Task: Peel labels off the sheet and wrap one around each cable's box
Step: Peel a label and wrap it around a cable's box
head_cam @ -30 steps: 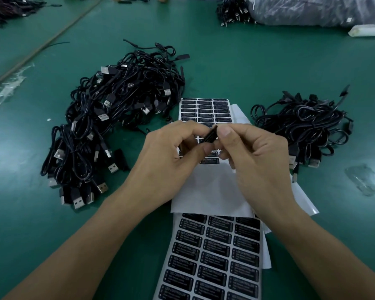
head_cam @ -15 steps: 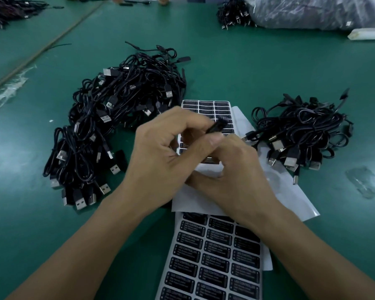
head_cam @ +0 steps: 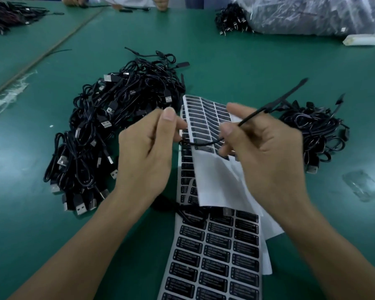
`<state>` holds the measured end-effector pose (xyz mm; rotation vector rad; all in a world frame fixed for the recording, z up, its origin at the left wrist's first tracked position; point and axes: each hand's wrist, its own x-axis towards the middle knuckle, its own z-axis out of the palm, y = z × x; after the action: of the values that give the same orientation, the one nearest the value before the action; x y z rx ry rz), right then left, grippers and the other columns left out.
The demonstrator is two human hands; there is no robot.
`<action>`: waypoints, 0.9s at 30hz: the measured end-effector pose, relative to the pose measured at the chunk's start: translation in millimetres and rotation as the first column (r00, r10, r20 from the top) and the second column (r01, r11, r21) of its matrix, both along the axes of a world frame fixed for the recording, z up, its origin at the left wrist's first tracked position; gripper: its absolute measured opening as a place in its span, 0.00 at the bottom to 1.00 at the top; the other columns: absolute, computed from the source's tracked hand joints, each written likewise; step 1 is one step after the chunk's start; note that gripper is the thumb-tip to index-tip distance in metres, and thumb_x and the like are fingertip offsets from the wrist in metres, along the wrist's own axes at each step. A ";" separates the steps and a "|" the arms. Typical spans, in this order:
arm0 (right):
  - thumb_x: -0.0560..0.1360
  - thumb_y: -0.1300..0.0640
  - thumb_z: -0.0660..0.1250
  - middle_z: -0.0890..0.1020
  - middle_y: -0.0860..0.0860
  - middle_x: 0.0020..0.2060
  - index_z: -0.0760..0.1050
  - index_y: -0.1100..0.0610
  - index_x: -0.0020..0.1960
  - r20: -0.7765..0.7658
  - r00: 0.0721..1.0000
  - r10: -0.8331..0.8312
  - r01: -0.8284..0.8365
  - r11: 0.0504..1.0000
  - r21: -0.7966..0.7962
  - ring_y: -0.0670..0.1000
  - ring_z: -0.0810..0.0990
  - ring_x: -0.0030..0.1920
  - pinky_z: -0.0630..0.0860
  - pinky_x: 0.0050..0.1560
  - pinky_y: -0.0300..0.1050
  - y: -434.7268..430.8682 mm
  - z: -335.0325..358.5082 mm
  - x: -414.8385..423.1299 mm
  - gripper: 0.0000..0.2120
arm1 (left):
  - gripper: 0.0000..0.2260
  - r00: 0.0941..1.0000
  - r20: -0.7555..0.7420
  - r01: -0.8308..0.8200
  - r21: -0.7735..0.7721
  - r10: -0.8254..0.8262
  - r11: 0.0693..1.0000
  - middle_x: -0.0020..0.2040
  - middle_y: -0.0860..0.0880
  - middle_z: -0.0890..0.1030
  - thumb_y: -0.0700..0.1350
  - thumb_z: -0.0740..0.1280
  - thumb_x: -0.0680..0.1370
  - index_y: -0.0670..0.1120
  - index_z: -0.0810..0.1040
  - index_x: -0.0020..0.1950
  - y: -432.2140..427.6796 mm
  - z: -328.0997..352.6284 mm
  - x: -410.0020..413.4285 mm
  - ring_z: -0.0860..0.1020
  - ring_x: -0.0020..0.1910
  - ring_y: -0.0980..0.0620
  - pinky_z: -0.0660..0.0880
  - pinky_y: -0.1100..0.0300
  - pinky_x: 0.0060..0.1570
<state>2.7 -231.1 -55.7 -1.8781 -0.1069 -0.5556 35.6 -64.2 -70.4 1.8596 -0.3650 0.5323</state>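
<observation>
Holding: left hand (head_cam: pixel 147 152) and right hand (head_cam: pixel 266 152) each clamp a grip on one cable (head_cam: pixel 204 142), stretched between them just above the far sheet (head_cam: pixel 206 118).
Box (head_cam: pixel 287 93): probably the thicker, blurred stretch sticking out far right of the right hand. Whether it carries a label cannot be told.
Risk: the free end could snag the right pile (head_cam: pixel 316 131) beside it and drag cables along. The cable, low over the curled far sheet, could catch a label edge and lift it.
Edges: left pile (head_cam: pixel 117 137) sits close left of the left hand. The near sheet (head_cam: pixel 219 256) lies between the forearms.
Room: bare counter (head_cam: pixel 236 68) beyond the sheets offers open space.
</observation>
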 end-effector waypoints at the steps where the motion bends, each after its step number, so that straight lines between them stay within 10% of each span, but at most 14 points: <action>1: 0.78 0.56 0.68 0.85 0.44 0.39 0.76 0.54 0.67 0.010 1.000 -0.019 0.019 1.000 0.025 0.44 0.84 0.35 0.77 0.37 0.30 -3.0 5.1 -0.3 0.17 | 0.17 0.999 -0.002 -0.047 0.028 0.047 0.999 0.34 0.52 0.78 0.48 0.56 0.86 0.48 0.81 0.45 3.5 -2.7 2.6 0.75 0.32 0.56 0.69 0.62 0.32; 8: 0.75 0.44 0.66 0.83 0.44 0.30 0.76 0.45 0.64 -0.024 0.959 -0.284 0.284 0.959 -0.002 0.42 0.76 0.26 0.74 0.30 0.38 -59.9 39.2 17.1 0.18 | 0.16 0.972 -0.039 -0.223 0.146 0.231 0.964 0.30 0.44 0.76 0.54 0.54 0.85 0.54 0.77 0.45 20.7 -6.6 15.1 0.72 0.30 0.45 0.66 0.51 0.26; 13: 0.71 0.41 0.62 0.84 0.58 0.38 0.71 0.59 0.55 -0.173 0.870 -0.462 0.444 0.886 -0.136 0.66 0.80 0.40 0.81 0.46 0.59 -95.3 35.3 23.9 0.23 | 0.16 0.962 -0.095 -0.238 0.163 0.255 0.958 0.30 0.42 0.74 0.54 0.54 0.86 0.53 0.77 0.45 25.8 -13.9 17.9 0.64 0.23 0.50 0.63 0.52 0.25; 18: 0.78 0.55 0.66 0.78 0.50 0.28 0.80 0.58 0.49 -0.236 0.898 -0.372 0.393 0.919 0.044 0.45 0.73 0.22 0.69 0.23 0.37 -97.2 33.3 23.7 0.08 | 0.16 0.951 -0.125 -0.242 0.256 0.281 0.936 0.28 0.47 0.74 0.56 0.53 0.85 0.59 0.73 0.40 26.6 -20.0 18.0 0.64 0.21 0.55 0.62 0.58 0.25; 21: 0.79 0.57 0.67 0.82 0.43 0.27 0.80 0.45 0.43 -0.211 0.934 -0.289 0.312 0.946 0.086 0.42 0.78 0.25 0.74 0.26 0.35 -85.1 39.9 18.3 0.10 | 0.17 0.950 -0.115 -0.252 0.269 0.290 0.930 0.27 0.47 0.74 0.59 0.53 0.84 0.59 0.73 0.39 26.8 -19.9 18.0 0.66 0.22 0.53 0.65 0.56 0.23; 27: 0.80 0.59 0.67 0.84 0.49 0.30 0.79 0.50 0.53 -0.229 0.971 0.068 -0.002 0.961 0.276 0.45 0.81 0.27 0.66 0.20 0.34 -35.0 43.2 12.6 0.05 | 0.20 0.989 -0.077 -0.111 0.179 0.127 0.978 0.31 0.51 0.80 0.58 0.55 0.83 0.52 0.78 0.40 19.5 -16.8 15.9 0.78 0.28 0.51 0.76 0.47 0.31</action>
<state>15.4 -266.1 -12.5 -1.6525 0.0905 -0.3008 51.5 -44.8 -87.2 2.0765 -0.2483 0.5106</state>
